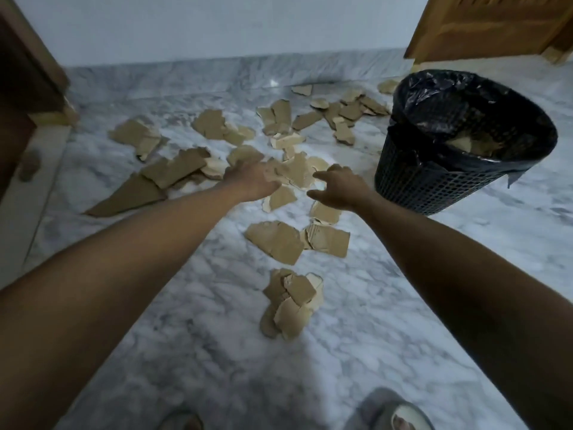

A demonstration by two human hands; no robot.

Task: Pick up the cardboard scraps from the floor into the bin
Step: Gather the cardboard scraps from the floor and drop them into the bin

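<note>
Cardboard scraps point(280, 240) lie scattered over the marble floor point(403, 305), a few already inside the lined mesh bin point(434, 187) at right. Both hands reach into the middle cluster: left hand point(252, 181) spread over pieces, right hand point(339, 189) loosely curled, holding nothing. Best to sweep several overlapping scraps together and pinch the stack, then carry it right.

Bare forearms point(148, 243); grey open-toed slippers point(387, 411) on both feet.
</note>
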